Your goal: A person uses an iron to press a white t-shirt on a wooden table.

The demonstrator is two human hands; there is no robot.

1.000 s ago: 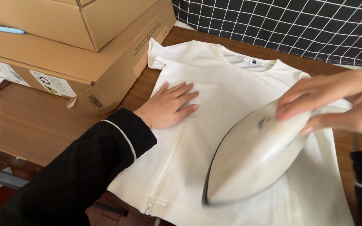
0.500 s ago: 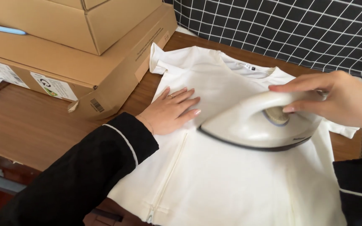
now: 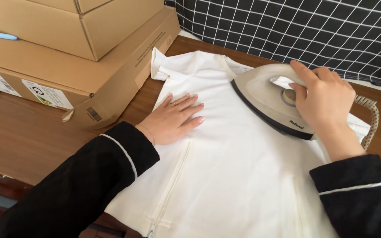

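While the left hand (image 3: 173, 118) lies flat and open on the white shirt (image 3: 225, 167) spread over the wooden surface (image 3: 31, 136), the right hand (image 3: 323, 97) grips the iron (image 3: 265, 99) near the collar.

Boxes and backdrop around the work

Two stacked cardboard boxes (image 3: 67, 48) sit at ten o'clock on the wooden tabletop (image 3: 27, 136); a black cloth with a white grid (image 3: 314, 31) lies at one o'clock, touching the tabletop's far edge.

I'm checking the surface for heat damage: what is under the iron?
The iron, gripped by the right hand, sits on the white shirt near its collar. The wooden table lies below, hidden there by the fabric.
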